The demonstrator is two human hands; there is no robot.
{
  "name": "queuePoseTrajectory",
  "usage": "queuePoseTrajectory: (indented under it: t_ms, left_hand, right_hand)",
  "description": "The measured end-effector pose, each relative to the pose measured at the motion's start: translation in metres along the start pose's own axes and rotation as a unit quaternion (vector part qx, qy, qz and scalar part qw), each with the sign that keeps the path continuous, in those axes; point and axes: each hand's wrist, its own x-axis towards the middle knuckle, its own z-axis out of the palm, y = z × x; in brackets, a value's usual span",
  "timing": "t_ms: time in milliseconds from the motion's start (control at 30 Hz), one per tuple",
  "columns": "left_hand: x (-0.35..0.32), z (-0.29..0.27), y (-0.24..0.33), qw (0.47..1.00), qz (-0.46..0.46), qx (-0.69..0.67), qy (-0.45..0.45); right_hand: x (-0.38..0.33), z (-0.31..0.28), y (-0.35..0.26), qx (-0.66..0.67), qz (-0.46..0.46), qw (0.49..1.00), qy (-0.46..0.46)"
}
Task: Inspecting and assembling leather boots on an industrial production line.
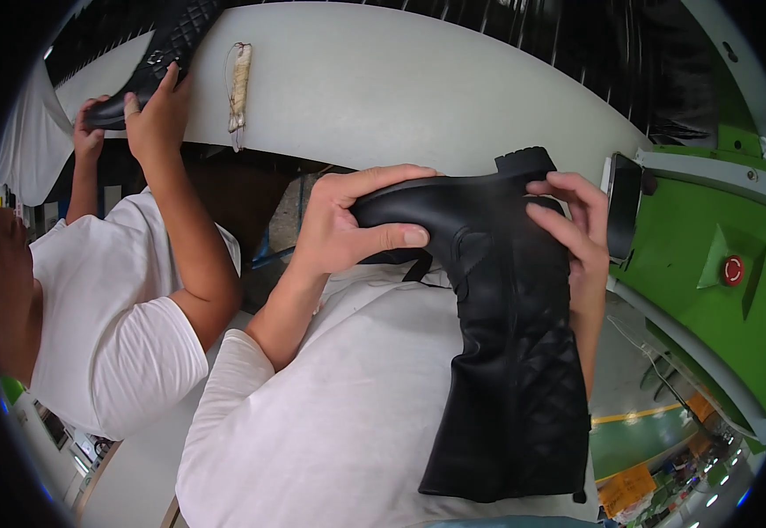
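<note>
Holding one tall black boot (488, 299) before the front of a white shirt (339, 387), beside the near edge of a pale tabletop (339, 97). Gripping closely at the toe (378, 204) with the left hand (334, 220), pressing the thumb across the upper and reaching along the sole side with a finger, probably for a firm pinch on the stiffest part. Curling the fingers of the right hand (583, 224) over the heel end, just below the block heel (524, 164), hiding the thumb from view; apparently holding more lightly there, steadying rather than squeezing. Likely supporting both ends so as to level the foot.

Pointing toe-left, turning the sole toward the tabletop, hanging shaft-down with the mouth lowest.

Showing a smooth foot with a soft sheen, a lengthwise seam or zip (513, 299), a strap (471, 251) about the ankle and diamond quilting (548, 387) along the rear of the shaft. Creasing and slackening at mid-shaft, suggesting a pliant, unfilled leg. Appearing a little hazy near the heel.

Including also a cord-wrapped bundle (240, 88) on the tabletop, well apart, presumably lying clear of handling; and a second boot (176, 53), resting in a co-worker's hands (156, 123).
</note>
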Motion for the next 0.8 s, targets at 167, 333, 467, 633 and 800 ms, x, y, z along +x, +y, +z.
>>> queuePoseTrajectory:
  t_ms: [167,333,467,633,800]
  left_hand:
    - [-0.002,-0.004,-0.010,0.995,-0.079,-0.056,-0.004]
    - [-0.016,0.001,0.001,0.983,0.004,-0.155,-0.101]
    - [-0.017,0.005,0.007,0.995,0.019,0.056,-0.085]
    - [-0.003,0.020,-0.025,0.963,0.167,0.209,0.029]
    - [0.001,0.037,-0.046,0.915,0.228,0.323,0.073]
  right_hand:
    - [0.041,-0.026,-0.004,-0.049,0.052,0.988,-0.134]
    - [0.063,-0.052,0.026,0.064,0.094,0.977,-0.178]
    - [0.055,-0.053,0.027,0.110,0.191,0.971,-0.090]
    - [0.079,-0.059,0.027,0.004,0.289,0.949,-0.127]
    - [0.070,-0.051,0.025,-0.232,0.197,0.950,-0.070]
